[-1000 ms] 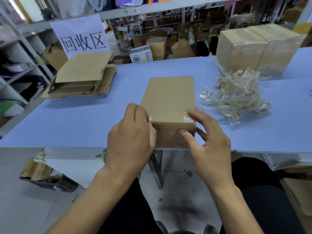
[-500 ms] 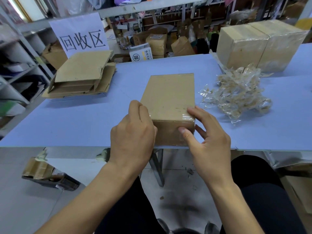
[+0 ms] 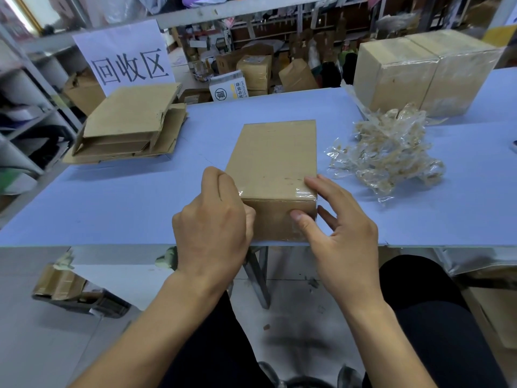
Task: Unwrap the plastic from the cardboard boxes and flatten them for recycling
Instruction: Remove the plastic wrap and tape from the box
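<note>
Clear plastic film still clings to the near end of the cardboard box (image 3: 272, 175), glinting along its top front edge and at the lower right corner. The box sits upright at the near edge of the blue table (image 3: 126, 203), long side pointing away from the person.

Change over the last second: small. The left hand (image 3: 215, 228) has shifted slightly along the near-left corner, and its fingers are now curled tight against that edge, apparently pinching the film there; the exact contact is hidden behind the knuckles. The right hand (image 3: 338, 233) stays where it was, thumb pressed flat on the front face, forefinger lying along the top edge, other fingers spread and relaxed. It steadies the box and grips nothing. The box itself has not moved on the table.

Reading: the person is still hunting for a free edge of wrap, no peel started yet. This box is neither unwrapped nor flattened.

Surroundings: crumpled stripped plastic (image 3: 389, 155) lies just right of the box, apart from it. A stack of flattened cartons (image 3: 128, 127) lies at far left below a paper sign (image 3: 126, 57). Two wrapped boxes (image 3: 425, 71) wait at far right, touching each other. Judged progress: partway through, at least three boxes outstanding.
</note>
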